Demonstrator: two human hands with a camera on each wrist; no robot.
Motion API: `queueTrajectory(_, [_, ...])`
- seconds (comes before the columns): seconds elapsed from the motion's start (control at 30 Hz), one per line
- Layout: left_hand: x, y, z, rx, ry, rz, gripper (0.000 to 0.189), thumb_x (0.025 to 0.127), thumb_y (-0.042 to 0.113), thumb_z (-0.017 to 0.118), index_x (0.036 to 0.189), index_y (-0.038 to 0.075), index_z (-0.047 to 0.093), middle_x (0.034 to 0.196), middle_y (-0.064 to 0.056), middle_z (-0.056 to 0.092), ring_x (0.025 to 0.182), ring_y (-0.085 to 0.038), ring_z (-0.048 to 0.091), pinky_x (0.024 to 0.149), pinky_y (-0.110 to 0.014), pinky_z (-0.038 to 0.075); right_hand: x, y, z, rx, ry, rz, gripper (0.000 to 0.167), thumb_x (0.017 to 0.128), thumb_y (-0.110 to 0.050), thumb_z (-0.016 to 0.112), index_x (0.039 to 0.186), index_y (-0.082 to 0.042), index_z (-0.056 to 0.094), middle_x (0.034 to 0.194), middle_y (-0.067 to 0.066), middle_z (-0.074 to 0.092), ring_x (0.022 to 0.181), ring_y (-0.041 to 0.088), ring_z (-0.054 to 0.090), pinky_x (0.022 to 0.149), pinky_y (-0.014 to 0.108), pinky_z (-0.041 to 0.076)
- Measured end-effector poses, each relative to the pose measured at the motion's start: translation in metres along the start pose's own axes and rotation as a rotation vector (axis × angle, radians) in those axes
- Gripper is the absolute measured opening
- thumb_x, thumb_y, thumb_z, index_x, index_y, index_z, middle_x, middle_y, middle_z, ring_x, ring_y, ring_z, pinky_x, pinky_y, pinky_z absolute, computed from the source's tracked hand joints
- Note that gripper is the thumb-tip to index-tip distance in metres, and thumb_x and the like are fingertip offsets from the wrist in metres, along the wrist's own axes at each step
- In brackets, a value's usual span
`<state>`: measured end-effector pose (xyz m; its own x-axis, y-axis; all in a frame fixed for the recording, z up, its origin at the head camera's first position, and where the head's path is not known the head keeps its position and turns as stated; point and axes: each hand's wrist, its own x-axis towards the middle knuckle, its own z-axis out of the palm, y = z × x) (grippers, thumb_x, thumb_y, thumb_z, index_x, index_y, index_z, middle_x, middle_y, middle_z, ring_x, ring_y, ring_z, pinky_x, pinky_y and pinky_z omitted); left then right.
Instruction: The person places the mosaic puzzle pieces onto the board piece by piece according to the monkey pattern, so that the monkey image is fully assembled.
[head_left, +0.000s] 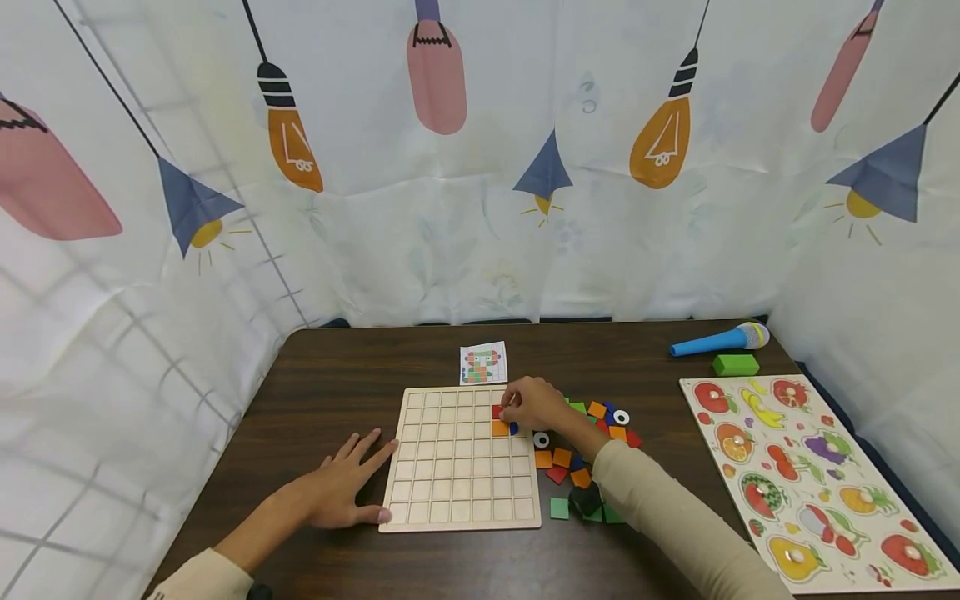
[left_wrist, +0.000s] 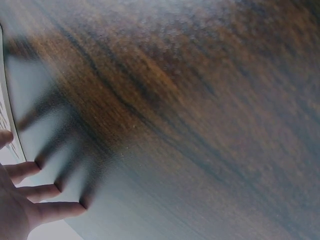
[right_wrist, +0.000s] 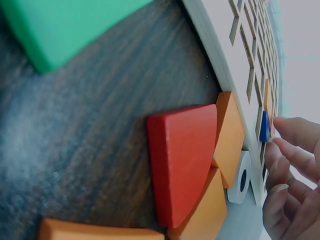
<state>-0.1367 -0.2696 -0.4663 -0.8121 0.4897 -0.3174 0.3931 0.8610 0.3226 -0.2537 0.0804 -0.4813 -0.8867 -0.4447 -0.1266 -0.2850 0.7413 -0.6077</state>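
A pale wooden grid board [head_left: 442, 467] lies on the table. My left hand [head_left: 341, 487] rests spread at its left side, thumb on the lower left corner and index finger at the left edge; the left wrist view shows the spread fingers [left_wrist: 47, 192]. At the board's upper right, my right hand [head_left: 536, 406] has curled fingers and pinches at a red tile [head_left: 496, 412], which they partly hide. Just below sit an orange square tile [head_left: 500, 428] and a blue tile [head_left: 513, 428]. The right wrist view has the blue tile [right_wrist: 264, 126] right beside the fingertips.
Loose tiles in several colours, including a green square [head_left: 559, 508] and a white ring piece [head_left: 541, 439], lie right of the board. A printed pattern card [head_left: 483, 364] lies behind it. Farther right are a blue toy microphone [head_left: 720, 340], a green block [head_left: 736, 365] and a fruit puzzle board [head_left: 817, 483].
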Motion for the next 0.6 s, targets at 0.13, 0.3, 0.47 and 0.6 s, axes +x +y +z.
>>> queueTrajectory(0.13, [-0.0001,0.0001,0.0001,-0.002,0.001,-0.001,0.102,0.086,0.071,0.062,0.161,0.015,0.021,0.164,-0.028,0.015,0.143,-0.063,0.019,0.095,-0.083,0.03,0.0011,-0.0002,0.0008,-0.017,0.019,-0.002,0.011,0.092,-0.028,0.074,0.093,-0.018,0.075,0.083,-0.006,0.067,0.073,0.011,0.059,0.063,0.029,0.047])
queueTrajectory(0.3, [-0.001,0.0015,-0.0006,-0.004,0.001,-0.004,0.102,0.086,0.07,0.062,0.161,0.014,0.021,0.164,-0.028,0.015,0.144,-0.063,0.019,0.096,-0.083,0.029,0.0006,-0.0031,0.0001,-0.034,0.025,0.012,0.01,0.092,-0.029,0.074,0.092,-0.019,0.076,0.083,-0.006,0.068,0.074,0.012,0.059,0.064,0.03,0.047])
queueTrajectory(0.47, [-0.0018,0.0028,-0.0018,-0.01,0.0,-0.011,0.102,0.086,0.07,0.063,0.161,0.014,0.022,0.164,-0.028,0.014,0.144,-0.062,0.018,0.097,-0.082,0.028,0.001,-0.0045,-0.0028,-0.05,0.018,0.017,0.012,0.092,-0.031,0.074,0.092,-0.02,0.077,0.084,-0.006,0.067,0.074,0.012,0.058,0.063,0.03,0.046])
queueTrajectory(0.6, [-0.0022,0.0027,-0.0013,-0.008,0.004,-0.009,0.102,0.086,0.07,0.062,0.161,0.014,0.022,0.164,-0.028,0.015,0.144,-0.062,0.018,0.096,-0.083,0.029,0.0008,-0.0016,-0.0082,-0.007,0.015,-0.022,0.011,0.093,-0.03,0.072,0.092,-0.02,0.078,0.084,-0.006,0.068,0.07,0.012,0.059,0.06,0.03,0.048])
